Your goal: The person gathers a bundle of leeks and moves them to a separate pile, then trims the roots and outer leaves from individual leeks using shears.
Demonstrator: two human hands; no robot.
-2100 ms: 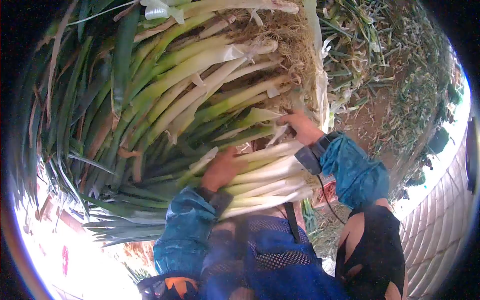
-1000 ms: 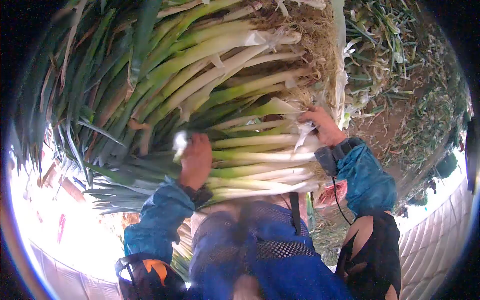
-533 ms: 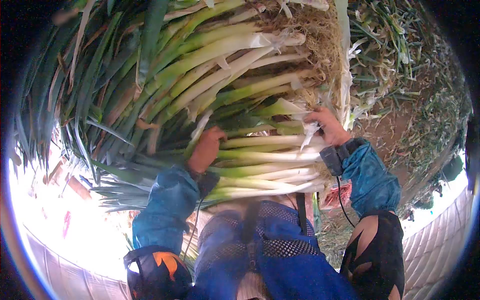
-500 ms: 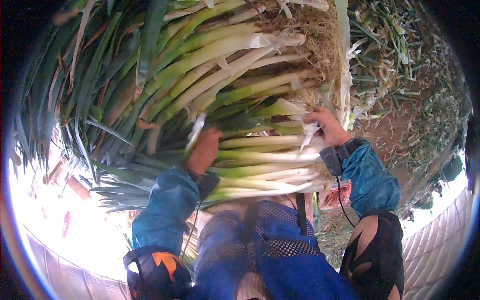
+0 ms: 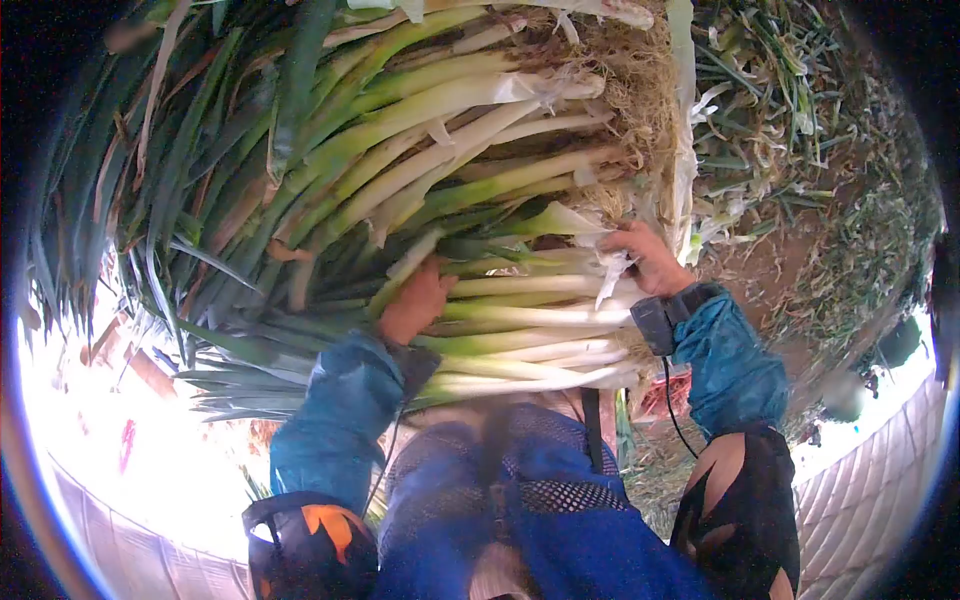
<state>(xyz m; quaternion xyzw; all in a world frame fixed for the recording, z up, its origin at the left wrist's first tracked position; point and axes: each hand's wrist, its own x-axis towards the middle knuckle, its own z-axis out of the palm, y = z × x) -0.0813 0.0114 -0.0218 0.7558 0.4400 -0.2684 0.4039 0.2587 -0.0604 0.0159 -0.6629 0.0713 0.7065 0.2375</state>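
A thick pile of long green onions [image 5: 430, 110] spreads across the view, dark leaves to the left and roots to the right. Nearer my body lies a row of cleaner white stalks [image 5: 540, 316]. My left hand [image 5: 418, 300] is closed around a stalk where the white part meets the leaves; its fingertips are partly hidden. At the root end, my right hand [image 5: 648, 258] pinches a stalk, with a loose strip of white skin [image 5: 611, 280] hanging beside its fingers.
Onion roots [image 5: 640, 110] form a band beside a pale sheet edge [image 5: 680, 130]. Leaf scraps [image 5: 780, 140] litter the brown ground on the right. Blue clothing [image 5: 540, 500] covers my lap below the stalks. Strong glare fills the lower left.
My left hand has shifted slightly right, and the pale strip beside it no longer stands out as before. My right hand has moved slightly left and down.
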